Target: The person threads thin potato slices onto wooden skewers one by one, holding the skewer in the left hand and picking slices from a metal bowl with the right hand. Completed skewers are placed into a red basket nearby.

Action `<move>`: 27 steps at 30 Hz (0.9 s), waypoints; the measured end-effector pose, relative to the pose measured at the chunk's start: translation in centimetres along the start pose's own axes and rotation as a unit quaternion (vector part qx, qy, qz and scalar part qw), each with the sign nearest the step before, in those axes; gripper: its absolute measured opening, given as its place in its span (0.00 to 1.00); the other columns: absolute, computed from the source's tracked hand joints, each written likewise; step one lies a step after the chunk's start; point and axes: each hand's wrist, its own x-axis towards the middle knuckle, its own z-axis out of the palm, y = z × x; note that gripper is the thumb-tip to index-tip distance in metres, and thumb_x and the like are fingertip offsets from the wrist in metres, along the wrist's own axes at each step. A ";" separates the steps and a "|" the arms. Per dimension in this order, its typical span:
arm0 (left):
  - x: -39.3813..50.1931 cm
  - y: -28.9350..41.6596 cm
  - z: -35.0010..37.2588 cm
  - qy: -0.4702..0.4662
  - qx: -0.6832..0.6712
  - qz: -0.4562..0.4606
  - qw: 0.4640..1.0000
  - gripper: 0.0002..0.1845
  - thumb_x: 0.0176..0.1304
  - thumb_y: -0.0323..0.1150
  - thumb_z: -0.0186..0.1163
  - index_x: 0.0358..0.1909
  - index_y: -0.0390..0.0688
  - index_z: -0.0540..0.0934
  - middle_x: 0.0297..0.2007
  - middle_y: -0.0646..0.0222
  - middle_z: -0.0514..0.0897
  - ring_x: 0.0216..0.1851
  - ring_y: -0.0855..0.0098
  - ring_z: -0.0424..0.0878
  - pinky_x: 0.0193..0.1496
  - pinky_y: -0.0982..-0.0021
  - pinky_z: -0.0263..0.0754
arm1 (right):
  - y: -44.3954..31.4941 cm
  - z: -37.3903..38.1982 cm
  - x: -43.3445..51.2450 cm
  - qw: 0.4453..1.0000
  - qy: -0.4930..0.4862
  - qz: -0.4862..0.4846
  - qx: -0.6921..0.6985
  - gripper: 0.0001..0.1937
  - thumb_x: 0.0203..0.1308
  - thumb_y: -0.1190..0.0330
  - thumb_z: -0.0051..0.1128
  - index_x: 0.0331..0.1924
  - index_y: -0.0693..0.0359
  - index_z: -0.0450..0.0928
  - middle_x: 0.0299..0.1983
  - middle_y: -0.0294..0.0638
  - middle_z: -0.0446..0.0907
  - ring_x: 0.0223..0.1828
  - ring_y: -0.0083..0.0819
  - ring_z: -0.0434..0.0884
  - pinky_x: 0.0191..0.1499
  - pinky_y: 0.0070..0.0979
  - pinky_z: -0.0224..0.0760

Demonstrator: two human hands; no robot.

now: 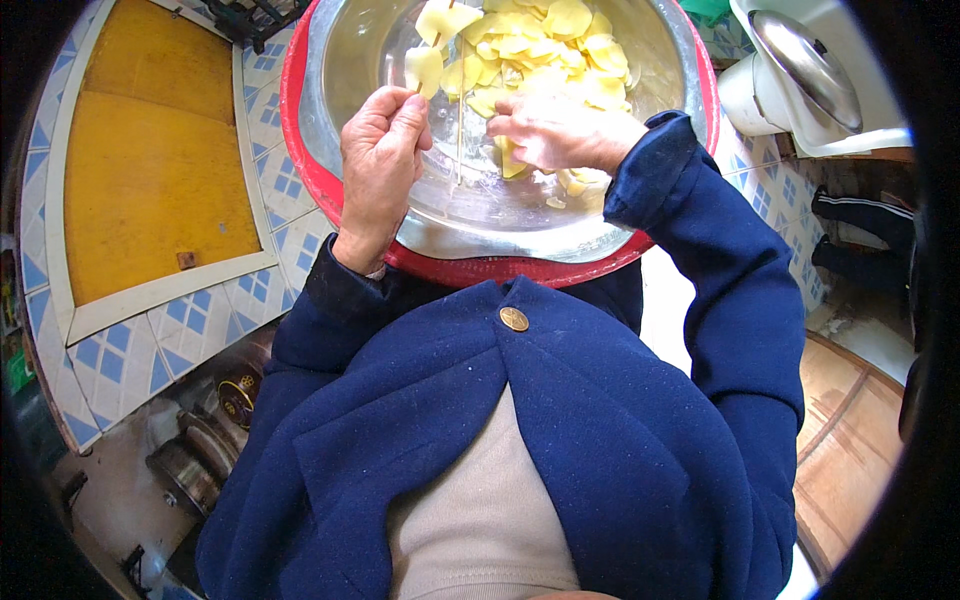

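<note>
My left hand is closed around the lower end of a thin wooden skewer. Above the fist, several potato slices are threaded on that skewer. My right hand is over the metal basin, low among loose slices, its fingers curled and partly blurred by glare; whether it grips a slice cannot be told. A heap of thin yellow potato slices fills the far right part of the basin. Another thin skewer lies upright in the picture between my hands. A red basin surrounds the metal one.
At the left a yellow panel in a white frame is set among blue-and-white tiles. A metal pot stands low at the lower left. To the upper right are a white bucket and a metal lid.
</note>
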 end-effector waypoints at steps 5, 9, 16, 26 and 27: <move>0.0 0.1 0.0 -0.006 0.007 -0.001 1.000 0.07 0.65 0.31 0.52 0.32 0.39 0.75 0.18 0.78 0.71 0.15 0.89 0.60 0.16 0.85 0.53 | 0.0 1.3 0.5 0.999 -0.008 0.048 0.011 0.16 0.50 0.69 0.59 0.44 0.62 0.72 0.37 0.47 0.74 0.39 0.42 0.75 0.42 0.34 0.69; 0.0 0.2 0.0 -0.008 0.005 0.005 1.000 0.07 0.65 0.31 0.51 0.31 0.39 0.75 0.18 0.78 0.71 0.15 0.89 0.60 0.16 0.85 0.52 | 1.3 0.7 0.3 0.998 0.015 0.019 0.060 0.11 0.51 0.71 0.57 0.40 0.61 0.73 0.38 0.46 0.76 0.39 0.42 0.77 0.40 0.32 0.71; 0.0 0.2 0.2 -0.012 0.011 0.003 1.000 0.07 0.65 0.31 0.52 0.31 0.39 0.75 0.18 0.78 0.70 0.15 0.89 0.58 0.15 0.84 0.51 | 1.9 -1.3 -0.9 0.995 -0.064 0.079 0.012 0.04 0.57 0.71 0.50 0.34 0.60 0.76 0.34 0.49 0.77 0.36 0.43 0.78 0.38 0.32 0.72; 0.0 0.3 0.2 -0.018 0.015 -0.010 1.000 0.07 0.65 0.31 0.51 0.31 0.39 0.74 0.18 0.78 0.70 0.15 0.88 0.59 0.16 0.84 0.52 | 1.2 0.2 -1.8 0.999 -0.009 0.019 -0.048 0.07 0.55 0.74 0.51 0.38 0.64 0.76 0.33 0.51 0.77 0.35 0.42 0.78 0.36 0.31 0.73; 0.0 0.3 0.1 -0.021 0.015 -0.010 1.000 0.07 0.65 0.31 0.51 0.31 0.39 0.74 0.18 0.78 0.70 0.15 0.88 0.59 0.16 0.84 0.52 | 1.3 0.4 -1.8 0.999 -0.004 0.027 -0.026 0.07 0.56 0.72 0.51 0.38 0.62 0.76 0.32 0.51 0.77 0.34 0.42 0.78 0.36 0.31 0.73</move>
